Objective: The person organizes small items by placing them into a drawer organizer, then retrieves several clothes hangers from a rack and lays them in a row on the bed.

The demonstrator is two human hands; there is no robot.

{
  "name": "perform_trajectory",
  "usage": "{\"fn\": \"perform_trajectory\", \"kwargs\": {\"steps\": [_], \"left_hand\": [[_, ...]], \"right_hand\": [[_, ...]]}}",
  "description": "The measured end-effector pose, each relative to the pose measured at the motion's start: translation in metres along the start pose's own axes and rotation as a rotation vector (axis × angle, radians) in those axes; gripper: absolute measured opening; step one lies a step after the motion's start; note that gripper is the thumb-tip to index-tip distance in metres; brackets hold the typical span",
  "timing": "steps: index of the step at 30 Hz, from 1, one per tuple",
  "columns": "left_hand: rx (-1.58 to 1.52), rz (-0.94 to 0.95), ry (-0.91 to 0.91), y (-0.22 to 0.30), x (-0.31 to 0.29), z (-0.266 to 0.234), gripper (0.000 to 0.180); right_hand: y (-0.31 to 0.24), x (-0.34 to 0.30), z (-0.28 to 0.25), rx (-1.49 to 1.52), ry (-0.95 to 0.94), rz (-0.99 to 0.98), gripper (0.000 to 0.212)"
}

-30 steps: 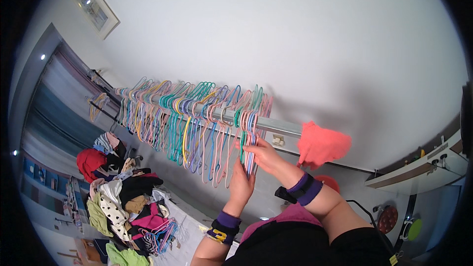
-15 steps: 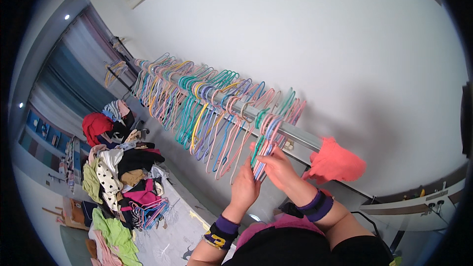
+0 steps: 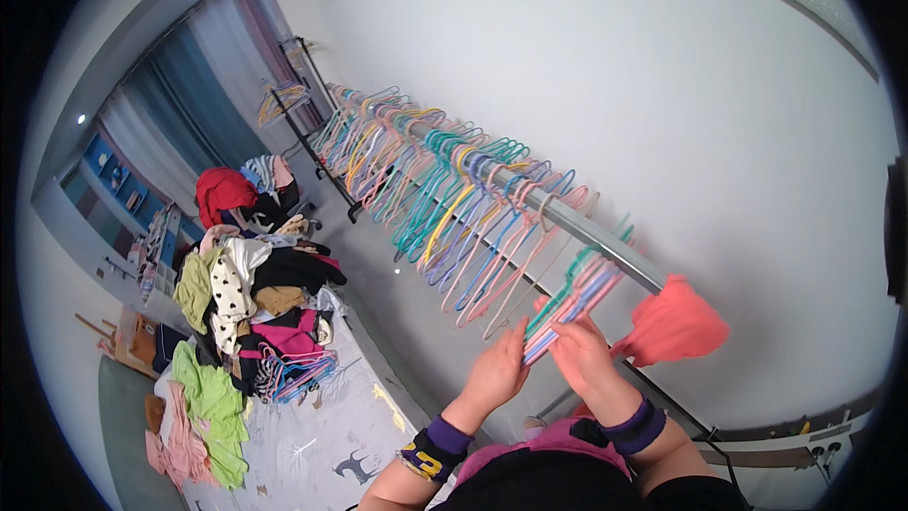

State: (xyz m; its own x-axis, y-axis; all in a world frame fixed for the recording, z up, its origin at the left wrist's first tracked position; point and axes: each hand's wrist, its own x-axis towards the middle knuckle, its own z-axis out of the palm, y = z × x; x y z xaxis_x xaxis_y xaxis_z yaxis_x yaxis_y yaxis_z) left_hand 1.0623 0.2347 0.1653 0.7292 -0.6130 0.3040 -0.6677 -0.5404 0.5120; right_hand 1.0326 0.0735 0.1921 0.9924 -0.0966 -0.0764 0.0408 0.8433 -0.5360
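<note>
Both my hands grip a bundle of coat hangers, several in green, pink and pale purple. My left hand closes round the bundle's near left side, and my right hand is wrapped round it from the right. The hook ends are blurred beside the grey rail; I cannot tell whether they still touch it. Along the same rail hangs a long row of bare coloured hangers. A coral cloth drapes over the rail's near end.
A bed stands on the left with a heap of clothes, a green garment and a loose pile of hangers. Beyond it, more clothes are stacked. A second rack stands at the far end near the curtains.
The view has swung, so the rail and bed sit differently in the picture. The hanger bundle in my hands has tilted, its hooks shifting toward the rail's near end. Both hands keep hold.
</note>
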Motion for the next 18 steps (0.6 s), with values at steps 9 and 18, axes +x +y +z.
{"fn": "perform_trajectory", "kwargs": {"steps": [9, 18], "left_hand": [[-0.044, -0.148, -0.105, -0.012, -0.107, 0.001, 0.07], [-0.164, -0.452, -0.035, -0.016, -0.239, 0.026, 0.066]], "right_hand": [[0.056, -0.042, -0.028, 0.085, 0.247, 0.437, 0.034], [0.156, -0.068, -0.071, -0.099, 0.319, 0.866, 0.035]]}}
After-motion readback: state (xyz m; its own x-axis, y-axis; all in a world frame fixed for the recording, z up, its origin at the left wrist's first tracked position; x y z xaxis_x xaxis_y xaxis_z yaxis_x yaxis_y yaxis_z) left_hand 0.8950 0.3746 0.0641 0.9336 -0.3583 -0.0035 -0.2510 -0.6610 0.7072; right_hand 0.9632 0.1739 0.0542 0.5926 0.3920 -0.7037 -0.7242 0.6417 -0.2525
